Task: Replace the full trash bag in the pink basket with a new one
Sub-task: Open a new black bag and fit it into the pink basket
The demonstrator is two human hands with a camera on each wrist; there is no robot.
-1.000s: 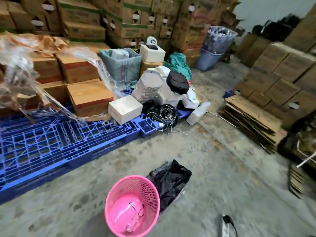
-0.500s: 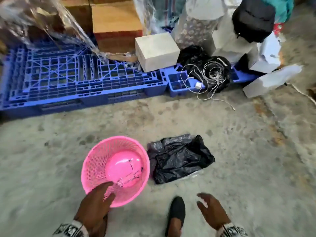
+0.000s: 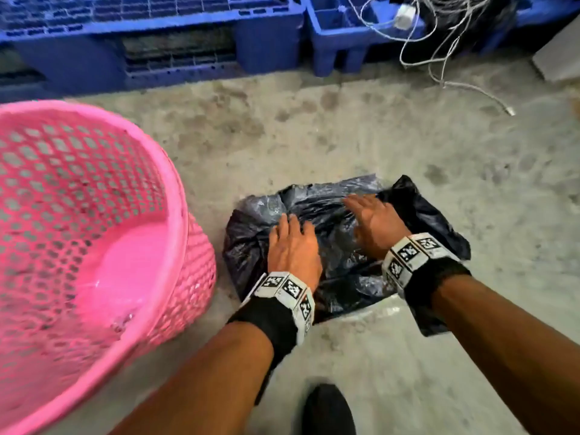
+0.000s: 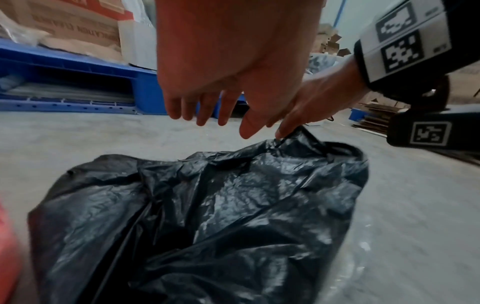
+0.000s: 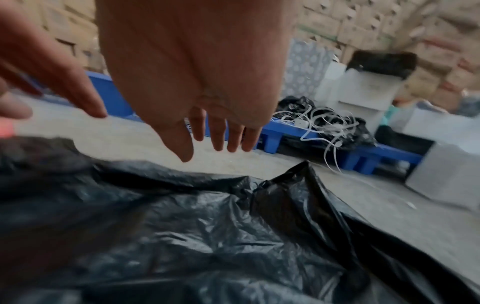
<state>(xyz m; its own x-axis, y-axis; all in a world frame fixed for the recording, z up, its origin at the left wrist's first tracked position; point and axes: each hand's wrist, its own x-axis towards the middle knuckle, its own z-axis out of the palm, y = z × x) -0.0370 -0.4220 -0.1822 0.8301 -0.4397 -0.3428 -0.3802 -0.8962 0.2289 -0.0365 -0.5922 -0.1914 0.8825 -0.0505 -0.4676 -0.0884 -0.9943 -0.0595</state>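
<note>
1. The round pink plastic lattice basket (image 3: 94, 233) stands on the floor at left with no liner, just beside the crumpled black plastic trash bag (image 3: 339, 246).
2. The left hand (image 3: 293, 246) and right hand (image 3: 375, 224) hover over the bag with fingers spread, gripping nothing; the right fingertips (image 4: 281, 131) touch a fold.
3. Best next, probably: pinch the bag's edge and shake it open.
4. The blue plastic pallet (image 3: 188, 42) and white cables (image 3: 439, 58) lie behind, clear of the work.

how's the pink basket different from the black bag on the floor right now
The pink basket is rigid, perforated plastic; the black trash bag is soft and crumpled. The basket stands with its mouth open and no liner in it; the bag lies slumped on the floor. Nobody touches the basket, while the left hand and right hand are over the bag, fingers extended. Both sit side by side on the concrete floor.
</note>
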